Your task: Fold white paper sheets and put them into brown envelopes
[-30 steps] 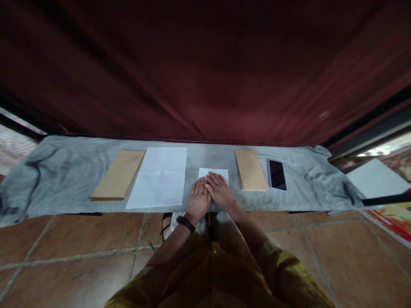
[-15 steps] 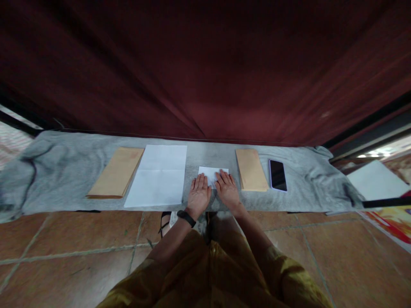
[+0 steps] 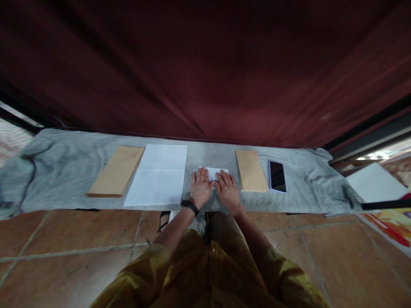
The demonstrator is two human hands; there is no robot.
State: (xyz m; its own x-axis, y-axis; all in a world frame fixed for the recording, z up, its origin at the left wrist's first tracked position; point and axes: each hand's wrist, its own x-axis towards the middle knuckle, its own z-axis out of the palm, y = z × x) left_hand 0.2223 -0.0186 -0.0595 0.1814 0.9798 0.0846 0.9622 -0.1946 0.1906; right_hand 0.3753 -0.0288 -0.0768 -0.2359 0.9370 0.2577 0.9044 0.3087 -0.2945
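A small folded white sheet of paper (image 3: pixel 217 171) lies on the grey cloth in front of me, partly hidden beneath both hands. My left hand (image 3: pixel 201 187) rests flat over its left part, fingers stretched out and pointing away from me. My right hand (image 3: pixel 227 190) lies flat over the right part, its fingers slightly spread. The thumbs point toward each other across the paper. Left of my hands is a stack of larger white sheets (image 3: pixel 157 175) with crease lines. To the right lies a small stack of brown envelopes (image 3: pixel 252 171).
Larger brown envelopes (image 3: pixel 115 171) lie at the left on the grey cloth (image 3: pixel 302 179). A phone (image 3: pixel 277 176) sits right of the small envelopes. Behind the narrow surface hangs a dark red curtain (image 3: pixel 205 85). A white sheet-like thing (image 3: pixel 375 182) is at the far right.
My left hand has moved slightly up and forward on the small paper, covering its left edge. The right hand stays in nearly the same place.
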